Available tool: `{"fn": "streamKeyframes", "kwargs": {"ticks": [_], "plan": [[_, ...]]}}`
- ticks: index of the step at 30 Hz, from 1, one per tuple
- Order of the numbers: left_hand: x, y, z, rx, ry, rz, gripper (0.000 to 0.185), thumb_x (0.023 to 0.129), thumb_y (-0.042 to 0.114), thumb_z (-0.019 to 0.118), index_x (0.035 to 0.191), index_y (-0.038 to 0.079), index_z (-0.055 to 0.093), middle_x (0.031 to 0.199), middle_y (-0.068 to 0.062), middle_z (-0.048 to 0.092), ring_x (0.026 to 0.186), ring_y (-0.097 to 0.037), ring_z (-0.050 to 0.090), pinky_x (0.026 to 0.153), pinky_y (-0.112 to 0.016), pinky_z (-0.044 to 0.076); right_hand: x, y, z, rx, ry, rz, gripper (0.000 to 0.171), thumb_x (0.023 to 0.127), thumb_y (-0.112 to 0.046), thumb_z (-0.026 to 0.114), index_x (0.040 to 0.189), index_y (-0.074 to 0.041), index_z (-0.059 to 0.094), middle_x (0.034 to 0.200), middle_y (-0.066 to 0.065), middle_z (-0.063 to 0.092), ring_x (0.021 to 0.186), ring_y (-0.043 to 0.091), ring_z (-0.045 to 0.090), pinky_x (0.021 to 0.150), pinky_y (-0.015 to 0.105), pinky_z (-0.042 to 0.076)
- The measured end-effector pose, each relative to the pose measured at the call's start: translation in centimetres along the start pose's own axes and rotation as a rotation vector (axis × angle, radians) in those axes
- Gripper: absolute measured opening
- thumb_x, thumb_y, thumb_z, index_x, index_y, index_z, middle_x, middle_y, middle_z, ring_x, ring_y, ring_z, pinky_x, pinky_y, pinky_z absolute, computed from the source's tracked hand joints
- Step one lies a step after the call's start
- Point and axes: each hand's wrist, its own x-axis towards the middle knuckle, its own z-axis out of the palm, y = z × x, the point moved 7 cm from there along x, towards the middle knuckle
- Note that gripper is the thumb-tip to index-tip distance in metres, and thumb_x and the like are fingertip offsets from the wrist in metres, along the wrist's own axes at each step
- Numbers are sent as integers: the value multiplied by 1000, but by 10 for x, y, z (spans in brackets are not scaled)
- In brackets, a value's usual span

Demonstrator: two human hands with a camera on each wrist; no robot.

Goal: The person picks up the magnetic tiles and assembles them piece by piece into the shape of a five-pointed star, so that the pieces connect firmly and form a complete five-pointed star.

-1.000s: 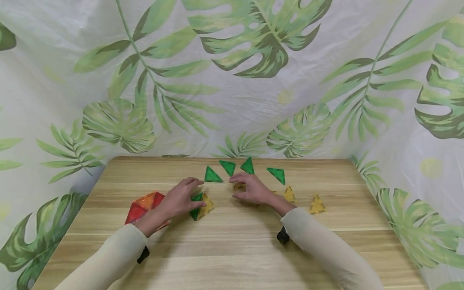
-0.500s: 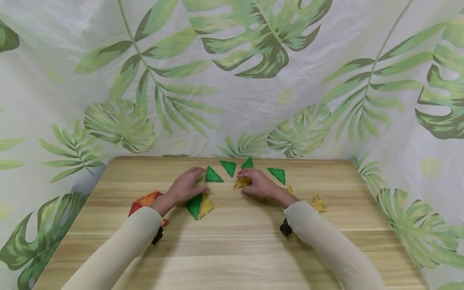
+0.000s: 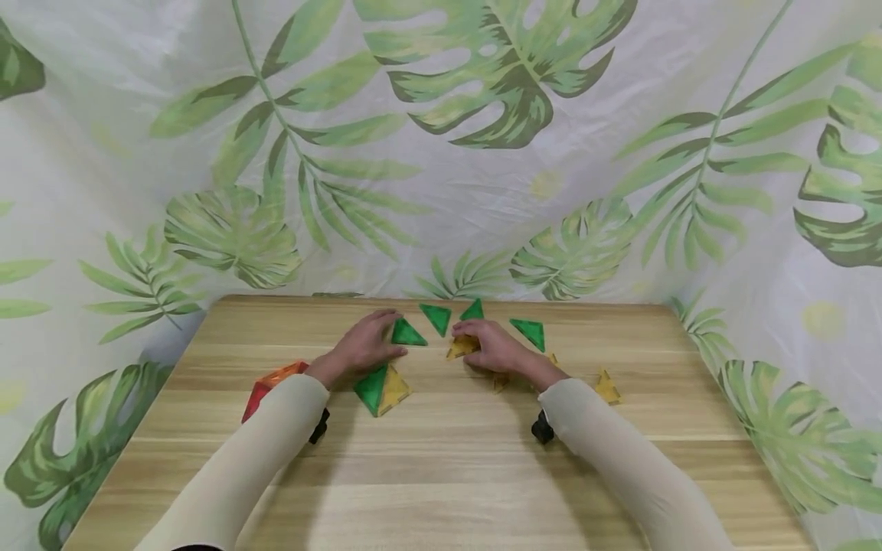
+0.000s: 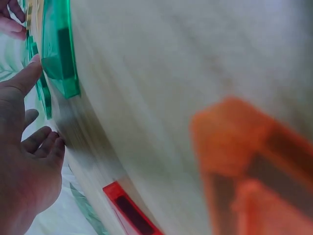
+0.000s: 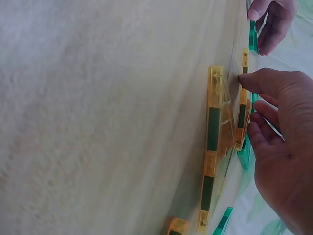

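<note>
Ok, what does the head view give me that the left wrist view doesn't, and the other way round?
Only the head view shows the whole table, the right hand on a yellow triangle, three more green triangles at the back, and the green-and-yellow pair. Only the left wrist view shows, up close, the thumb tip against the green triangle's edge. Both show the left hand touching that green triangle and the red-orange tiles.

The wooden table [image 3: 441, 474] carries flat triangle tiles — green [image 3: 529, 332], yellow [image 3: 607, 387], red-orange [image 3: 265, 386].
</note>
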Motion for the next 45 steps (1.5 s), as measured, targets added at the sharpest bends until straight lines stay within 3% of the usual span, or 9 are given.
{"fn": "streamKeyframes", "kwargs": {"ticks": [11,21,29,39,45], "plan": [[9,1,1,-1,-29,101,64,100,24,75,152,-5,51,160,-27,45,150,-45,39,124,-58,32,3,2,0,-30,-40,18,44,96,-3,72,140,1,66,149,17,61,141,37,54,115,49,47],[5,3,-1,31,-41,106,62,102,25,74,152,-3,52,158,-25,47,147,-43,44,122,-57,37,2,3,-3,-49,-15,-10,37,94,-8,79,129,0,73,136,16,68,129,34,62,108,48,52],[1,9,-5,21,-32,125,66,101,25,76,153,-5,49,158,-26,47,148,-43,44,122,-55,37,-3,5,-5,-19,57,-3,38,89,-15,84,124,-1,75,125,14,71,113,30,68,96,44,58],[-1,18,-1,-142,-76,217,70,98,17,78,155,-7,45,160,-27,45,150,-43,41,121,-57,37,-8,4,-7,146,198,168,34,88,-17,88,116,-1,79,101,11,70,87,22,65,78,34,56],[-1,24,6,-216,-130,215,71,93,13,83,152,-7,49,155,-24,52,146,-41,48,119,-54,41,-9,0,-2,176,257,264,33,87,-18,89,114,-2,80,100,9,72,86,19,63,78,34,55]]}}
